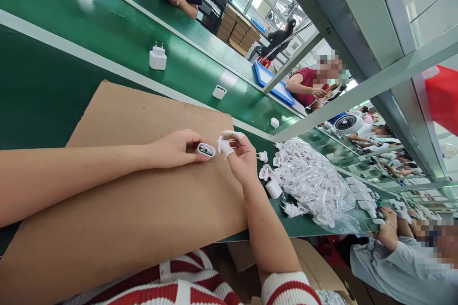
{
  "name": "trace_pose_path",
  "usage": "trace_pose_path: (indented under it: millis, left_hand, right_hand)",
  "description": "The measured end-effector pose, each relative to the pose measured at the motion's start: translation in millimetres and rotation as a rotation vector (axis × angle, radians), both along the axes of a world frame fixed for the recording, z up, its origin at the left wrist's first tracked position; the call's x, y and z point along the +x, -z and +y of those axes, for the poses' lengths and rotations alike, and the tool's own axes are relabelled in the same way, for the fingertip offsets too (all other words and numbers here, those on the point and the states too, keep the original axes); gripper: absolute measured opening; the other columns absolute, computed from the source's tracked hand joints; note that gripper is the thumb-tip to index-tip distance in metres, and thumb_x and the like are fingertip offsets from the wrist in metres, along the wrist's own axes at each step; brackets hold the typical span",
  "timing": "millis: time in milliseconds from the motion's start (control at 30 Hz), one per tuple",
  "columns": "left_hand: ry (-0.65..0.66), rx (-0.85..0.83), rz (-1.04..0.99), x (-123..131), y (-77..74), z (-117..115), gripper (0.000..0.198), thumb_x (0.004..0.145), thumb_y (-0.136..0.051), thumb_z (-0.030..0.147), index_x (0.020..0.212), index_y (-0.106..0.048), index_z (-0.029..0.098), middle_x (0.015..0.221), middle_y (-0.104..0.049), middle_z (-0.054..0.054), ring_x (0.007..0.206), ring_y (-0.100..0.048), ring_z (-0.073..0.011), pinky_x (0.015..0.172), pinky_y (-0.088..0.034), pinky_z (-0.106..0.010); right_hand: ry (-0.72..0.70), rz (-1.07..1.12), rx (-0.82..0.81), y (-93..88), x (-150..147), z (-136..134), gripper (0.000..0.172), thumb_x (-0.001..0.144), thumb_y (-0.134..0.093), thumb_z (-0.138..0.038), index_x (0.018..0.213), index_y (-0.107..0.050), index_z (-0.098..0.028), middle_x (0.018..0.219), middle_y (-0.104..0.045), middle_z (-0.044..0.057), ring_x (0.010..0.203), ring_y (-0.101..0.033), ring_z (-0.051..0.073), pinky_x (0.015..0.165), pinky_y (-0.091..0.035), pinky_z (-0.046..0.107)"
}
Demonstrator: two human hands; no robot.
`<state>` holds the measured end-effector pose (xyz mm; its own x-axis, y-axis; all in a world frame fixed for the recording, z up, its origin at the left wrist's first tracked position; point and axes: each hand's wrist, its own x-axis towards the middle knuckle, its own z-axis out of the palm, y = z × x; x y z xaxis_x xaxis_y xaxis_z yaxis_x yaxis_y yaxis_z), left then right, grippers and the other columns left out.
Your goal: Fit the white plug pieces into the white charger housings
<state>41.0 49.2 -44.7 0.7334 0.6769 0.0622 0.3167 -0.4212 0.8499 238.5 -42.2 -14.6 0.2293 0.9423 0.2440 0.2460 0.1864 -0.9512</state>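
My left hand point(176, 148) is closed on a white charger shell point(206, 151), its open end showing the parts inside. My right hand point(240, 156), with white finger cots on thumb and forefinger, pinches a small white plug piece point(221, 144) just to the right of the shell's mouth. Both hands hover over a brown cardboard sheet point(136, 200) that lies on the green belt table point(71, 24).
A heap of white plug parts on clear plastic point(311, 183) lies right of my right hand. Finished white chargers point(158, 57), point(219, 92), point(274, 122) stand on the belt. Other people work across the belt and at the lower right. Blue trays point(274, 83) lie beyond.
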Motion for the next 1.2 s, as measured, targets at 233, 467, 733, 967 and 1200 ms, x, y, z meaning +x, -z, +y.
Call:
trace_pose_path:
  millis: [233, 467, 733, 967, 1200]
  left_hand:
    - [0.057, -0.175, -0.078, -0.5, -2.1, 3.3, 0.046, 0.077, -0.077, 0.053, 0.114, -0.071, 0.027, 0.111, -0.072, -0.002, 0.102, -0.068, -0.0237, 0.091, -0.054, -0.031]
    - [0.213, 0.063, 0.024, -7.2, -7.6, 10.1, 0.049, 0.079, -0.075, 0.054, 0.120, -0.071, 0.027, 0.120, -0.065, -0.006, 0.117, -0.058, -0.0266, 0.103, -0.046, -0.036]
    - [-0.063, 0.101, 0.002, 2.5, -11.3, -13.0, 0.060, 0.061, -0.084, 0.059, 0.100, -0.062, 0.019, 0.107, -0.063, -0.006, 0.094, -0.060, -0.0241, 0.078, -0.050, -0.033]
    - [0.200, -0.007, -0.019, -4.5, -5.4, -5.4, 0.074, 0.075, -0.070, 0.041, 0.145, -0.050, 0.022, 0.122, -0.065, -0.007, 0.104, -0.064, -0.0241, 0.088, -0.051, -0.031]
    - [0.150, 0.028, 0.035, -4.2, -4.3, 2.5, 0.043, 0.081, -0.070, 0.050, 0.111, -0.068, 0.020, 0.111, -0.065, -0.006, 0.099, -0.062, -0.0231, 0.085, -0.049, -0.030]
  right_hand:
    - [0.082, -0.171, 0.042, -0.8, 0.0, -5.3, 0.030, 0.082, -0.076, -0.033, 0.110, -0.072, -0.024, 0.108, -0.074, 0.005, 0.092, -0.069, 0.018, 0.091, -0.057, 0.036]
    - [-0.001, 0.133, -0.140, 0.9, 0.4, 3.1, 0.045, 0.061, -0.089, -0.029, 0.102, -0.073, -0.020, 0.095, -0.076, 0.004, 0.089, -0.070, 0.018, 0.085, -0.059, 0.033]
    - [-0.116, 0.229, -0.273, 1.7, -5.4, 0.7, 0.043, 0.056, -0.092, -0.029, 0.095, -0.076, -0.020, 0.085, -0.075, 0.002, 0.081, -0.069, 0.017, 0.082, -0.059, 0.033]
    - [-0.058, 0.156, -0.137, 3.1, 0.3, -0.5, 0.034, 0.068, -0.084, -0.032, 0.099, -0.077, -0.021, 0.091, -0.076, 0.003, 0.084, -0.069, 0.017, 0.081, -0.058, 0.033]
    - [0.067, -0.247, 0.094, 3.1, -2.6, -8.2, 0.032, 0.083, -0.073, -0.025, 0.115, -0.074, -0.025, 0.105, -0.076, 0.003, 0.091, -0.071, 0.017, 0.091, -0.057, 0.034]
